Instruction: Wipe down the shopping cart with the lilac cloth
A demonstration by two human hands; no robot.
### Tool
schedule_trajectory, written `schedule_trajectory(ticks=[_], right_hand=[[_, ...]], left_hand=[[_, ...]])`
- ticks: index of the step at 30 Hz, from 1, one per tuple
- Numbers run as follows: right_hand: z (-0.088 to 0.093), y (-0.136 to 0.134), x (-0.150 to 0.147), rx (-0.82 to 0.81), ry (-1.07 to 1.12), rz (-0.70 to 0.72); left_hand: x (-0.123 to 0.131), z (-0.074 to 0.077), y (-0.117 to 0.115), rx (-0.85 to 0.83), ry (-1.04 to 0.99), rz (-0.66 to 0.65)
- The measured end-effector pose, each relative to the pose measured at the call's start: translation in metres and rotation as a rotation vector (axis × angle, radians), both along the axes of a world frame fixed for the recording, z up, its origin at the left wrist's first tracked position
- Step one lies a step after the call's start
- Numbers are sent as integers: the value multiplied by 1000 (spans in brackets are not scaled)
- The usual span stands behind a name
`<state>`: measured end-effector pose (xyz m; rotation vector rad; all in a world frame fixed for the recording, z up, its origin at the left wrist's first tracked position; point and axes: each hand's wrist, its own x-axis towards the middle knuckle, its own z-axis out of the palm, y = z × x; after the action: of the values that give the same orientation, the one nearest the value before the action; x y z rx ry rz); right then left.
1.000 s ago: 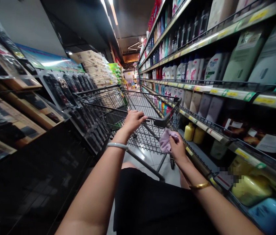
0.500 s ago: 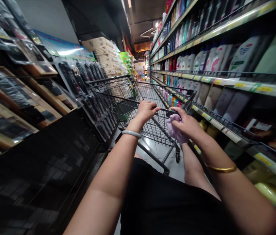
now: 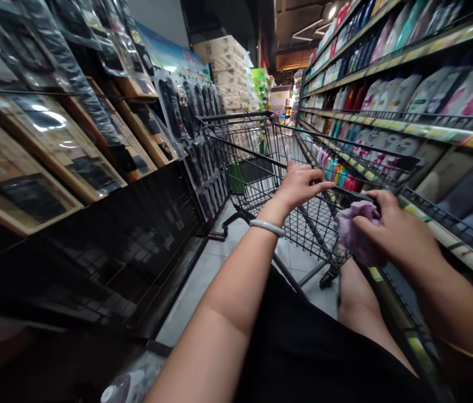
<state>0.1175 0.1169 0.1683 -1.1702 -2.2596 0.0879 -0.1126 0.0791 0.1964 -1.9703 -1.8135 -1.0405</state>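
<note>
A black wire shopping cart [image 3: 303, 235] stands in front of me, and its basket looks bare inside. My left hand [image 3: 301, 183] is curled over the cart's handle bar, a pale bangle at the wrist. Farther right on the same bar, my right hand [image 3: 399, 224] closes around the handle. A crumpled lilac cloth [image 3: 360, 232] is bunched under that hand, between its thumb and fingers. A gold bangle [image 3: 467, 354] circles the right forearm.
Shelves of shampoo bottles [image 3: 391, 95] line the right side, close to the cart. On the left, a black display unit [image 3: 106, 240] holds packaged boxes [image 3: 89, 162]. Stacked cartons [image 3: 230, 73] rise beyond it. A clear plastic bottle [image 3: 121, 389] is low at the left.
The view has swung left, so cart and hands appear farther right. The cart now sits more askew in the aisle, nearer the right shelves. Both hands have kept hold of the handle.
</note>
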Motion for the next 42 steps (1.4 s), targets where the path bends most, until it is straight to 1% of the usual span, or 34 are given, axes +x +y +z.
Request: schedule_trajectory(ticks=[5,7,9,11,12,14,15,16,21,22,23,24,25,27,29,30,31,34,35,36,37,41,42], right_hand=[[-6,-8,8,-17,62,-14],[-11,-13,15,-33,107,35],[-16,-21,23,-24,250,112],[-19,-29,28,54,477,169],[-20,-32,30,132,583,182],[-24,-35,28,329,675,225],[-29,-34,25,400,661,253],[-36,-33,21,439,620,282],[-91,-26,9,407,397,320],[-97,-26,9,397,393,320],[-99,-26,9,388,414,313],[-96,-25,10,387,459,300],[-90,-24,11,396,519,281],[-73,-21,14,428,634,248],[-64,-16,15,452,677,239],[-65,-14,16,456,660,240],[-71,-13,18,458,623,241],[-97,-12,25,461,495,244],[-102,-12,28,455,484,245],[-103,-12,31,446,495,243],[-99,-13,33,435,524,242],[-63,-14,33,408,647,219],[-58,-14,31,409,642,210]], left_hand=[[6,-2,-7,31,36,-28],[9,-1,-10,60,83,-23],[12,0,-12,74,118,-8],[13,2,-12,72,113,16],[14,3,-11,61,111,23],[14,5,-9,46,108,32],[15,6,-8,40,115,33],[15,6,-8,47,117,42],[17,11,-6,32,140,61],[18,12,-6,17,148,65],[18,13,-6,4,155,67],[19,15,-6,-6,161,69],[20,16,-5,-12,167,71],[24,17,-3,-11,172,82],[29,18,0,-8,173,95],[32,17,1,-8,174,99],[36,17,3,-6,175,99],[44,16,5,14,181,91],[46,15,5,19,183,90],[47,15,5,20,183,93],[49,15,5,19,183,97],[54,14,4,25,190,117],[56,14,4,28,196,121]])
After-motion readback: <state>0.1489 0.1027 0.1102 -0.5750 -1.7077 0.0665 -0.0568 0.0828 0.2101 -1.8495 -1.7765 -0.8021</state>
